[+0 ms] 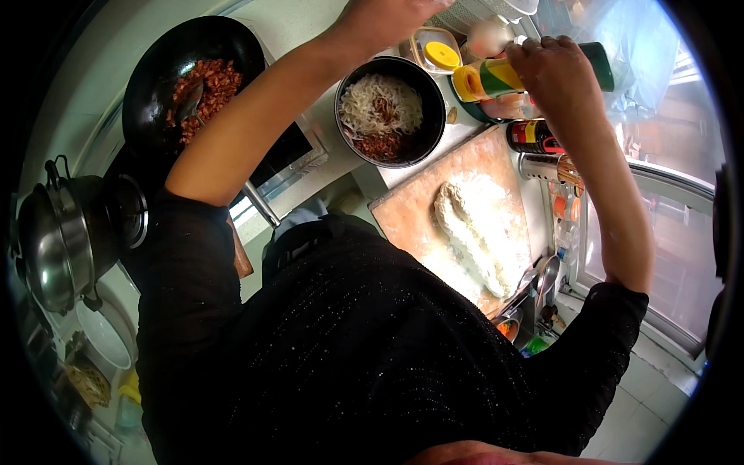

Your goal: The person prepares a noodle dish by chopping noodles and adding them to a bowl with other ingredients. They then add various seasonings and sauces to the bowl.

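My right hand (546, 61) grips a green bottle with a yellow label (500, 78). The bottle lies almost level, its yellow end to the left, near the black pot. That pot (338, 110) holds pale, noodle-like strands (378, 102) with a brown patch on top and dark minced filling (381, 148) below. My left hand (401, 14) reaches past the pot to the top edge, where its fingers are cut off. Just below it stands a clear plastic box (415, 43) with a round yellow lid (442, 55) over it.
A black wok (148, 81) with browned minced meat (215, 87) and a metal ladle (190, 104) sits left. Floured dough (471, 238) rests on a wooden board (401, 203). Right of it stand a dark sauce bottle (526, 136) and a metal chopstick holder (535, 165). A steel pot (58, 250) is far left.
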`<action>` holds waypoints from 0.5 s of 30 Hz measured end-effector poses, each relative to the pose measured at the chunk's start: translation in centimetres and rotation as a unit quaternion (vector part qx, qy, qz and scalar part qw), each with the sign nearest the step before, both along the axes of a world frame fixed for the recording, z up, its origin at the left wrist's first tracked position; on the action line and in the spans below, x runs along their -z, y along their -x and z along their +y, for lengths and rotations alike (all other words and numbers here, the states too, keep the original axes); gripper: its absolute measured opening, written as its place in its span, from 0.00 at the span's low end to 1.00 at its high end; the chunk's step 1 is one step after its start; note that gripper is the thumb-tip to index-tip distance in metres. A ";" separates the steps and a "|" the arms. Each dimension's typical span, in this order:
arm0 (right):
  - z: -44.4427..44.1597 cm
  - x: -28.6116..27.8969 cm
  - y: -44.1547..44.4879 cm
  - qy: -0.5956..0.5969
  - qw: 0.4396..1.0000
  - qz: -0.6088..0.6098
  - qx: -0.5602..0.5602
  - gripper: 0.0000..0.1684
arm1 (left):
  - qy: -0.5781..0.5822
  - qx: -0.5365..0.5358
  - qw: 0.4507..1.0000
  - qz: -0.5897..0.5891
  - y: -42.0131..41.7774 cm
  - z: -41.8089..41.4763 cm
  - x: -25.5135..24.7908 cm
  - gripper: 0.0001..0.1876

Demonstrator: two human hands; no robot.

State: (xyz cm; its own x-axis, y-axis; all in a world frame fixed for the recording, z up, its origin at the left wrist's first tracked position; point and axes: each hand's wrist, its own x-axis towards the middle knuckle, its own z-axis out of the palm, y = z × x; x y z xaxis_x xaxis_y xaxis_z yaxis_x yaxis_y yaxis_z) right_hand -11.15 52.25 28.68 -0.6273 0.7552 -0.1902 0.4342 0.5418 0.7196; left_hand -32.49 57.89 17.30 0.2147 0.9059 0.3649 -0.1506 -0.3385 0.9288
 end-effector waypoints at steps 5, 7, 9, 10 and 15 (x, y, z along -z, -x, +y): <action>0.2 0.7 0.3 -0.010 0.996 -0.067 0.049 0.15 | -0.020 -0.007 1.000 0.003 -0.9 -1.4 -1.9 0.14; 0.2 0.8 0.1 -0.014 0.996 -0.073 0.042 0.15 | -0.023 -0.005 1.000 0.007 -1.1 -1.6 -1.9 0.14; 0.0 0.6 0.1 -0.014 0.997 -0.068 0.039 0.15 | -0.026 0.001 1.000 0.005 -1.2 -1.6 -1.6 0.14; -0.1 0.5 0.1 -0.017 0.996 -0.078 0.038 0.15 | -0.023 0.004 1.000 0.005 -1.2 -1.6 -1.6 0.14; -0.2 -0.1 0.8 -0.027 0.993 -0.115 0.024 0.16 | -0.009 0.014 1.000 0.003 -0.9 -2.0 -1.6 0.15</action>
